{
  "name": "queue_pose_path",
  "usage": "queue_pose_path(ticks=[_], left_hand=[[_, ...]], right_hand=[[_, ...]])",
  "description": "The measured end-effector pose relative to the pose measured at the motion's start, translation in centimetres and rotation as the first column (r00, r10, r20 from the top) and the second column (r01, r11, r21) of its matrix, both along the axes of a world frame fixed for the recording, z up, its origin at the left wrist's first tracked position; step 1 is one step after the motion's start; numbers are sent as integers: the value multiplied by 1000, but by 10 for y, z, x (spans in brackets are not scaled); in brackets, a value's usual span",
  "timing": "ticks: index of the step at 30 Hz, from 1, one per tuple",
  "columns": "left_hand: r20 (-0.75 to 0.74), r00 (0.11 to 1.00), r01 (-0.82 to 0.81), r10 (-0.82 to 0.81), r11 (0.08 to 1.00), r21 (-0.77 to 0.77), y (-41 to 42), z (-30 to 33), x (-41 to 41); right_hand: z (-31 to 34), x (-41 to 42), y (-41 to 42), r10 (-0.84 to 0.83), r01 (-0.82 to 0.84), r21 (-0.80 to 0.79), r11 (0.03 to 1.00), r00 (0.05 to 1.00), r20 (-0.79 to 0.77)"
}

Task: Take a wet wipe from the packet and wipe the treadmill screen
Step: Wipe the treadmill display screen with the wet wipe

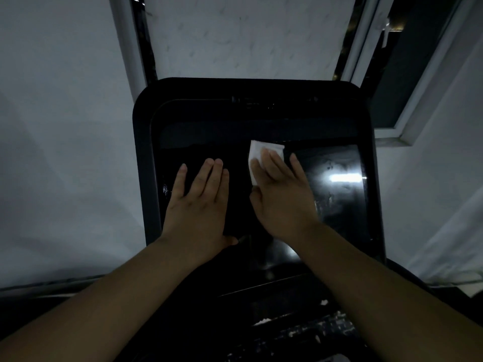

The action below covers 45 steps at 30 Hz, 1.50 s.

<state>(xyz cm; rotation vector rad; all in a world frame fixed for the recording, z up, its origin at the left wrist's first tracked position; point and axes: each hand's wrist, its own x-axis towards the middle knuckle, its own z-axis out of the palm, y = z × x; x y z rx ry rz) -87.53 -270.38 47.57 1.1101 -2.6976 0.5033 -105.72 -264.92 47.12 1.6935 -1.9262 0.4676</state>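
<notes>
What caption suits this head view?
Right hand presses white wet wipe on treadmill screen; left hand rests flat.

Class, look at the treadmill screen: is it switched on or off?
Off, apparently. The treadmill screen is dark, showing only smears and a reflected light strip, no display. The right hand presses a wipe on it.

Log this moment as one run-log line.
step: wiping | right hand: flat, pressing wipe on screen | left hand: flat on screen, empty | packet: unseen
</notes>
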Motion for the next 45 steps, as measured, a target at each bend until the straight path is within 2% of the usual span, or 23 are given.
queue_pose_path(ticks=[5,13,16,20,27,31,36,42,45], left_hand=[[-4,1000,1,-1,1000,3,-1,0,1],[7,1000,2,-2,1000,16,-2,-1,1],[6,1000,5,-5,1000,10,-2,-2,0],[-1,1000,4,-4,1000,7,-2,-3,-1],[8,1000,-2,1,1000,7,-1,-1,0],[10,1000,-4,4,1000,13,-1,1,0],[4,1000,2,-2,1000,12,-2,-1,0],[11,1000,-2,2,1000,16,-3,-2,0],[10,1000,1,-1,1000,10,-3,-3,0]], right_hand=[[-10,0,11,7,-7,17,1000,999,-32],[-95,21,93,74,-72,101,992,997,-18],[-107,25,102,77,-76,93,993,997,-16],[-88,17,85,63,-60,71,996,997,-34],[-8,-19,11,-38,39,29,999,999,-19],[0,-25,2,-44,44,12,999,998,-35],[-34,-14,42,-9,10,31,999,999,-35],[-110,4,112,63,-60,87,994,998,-27],[-122,9,124,70,-67,99,993,997,-35]])
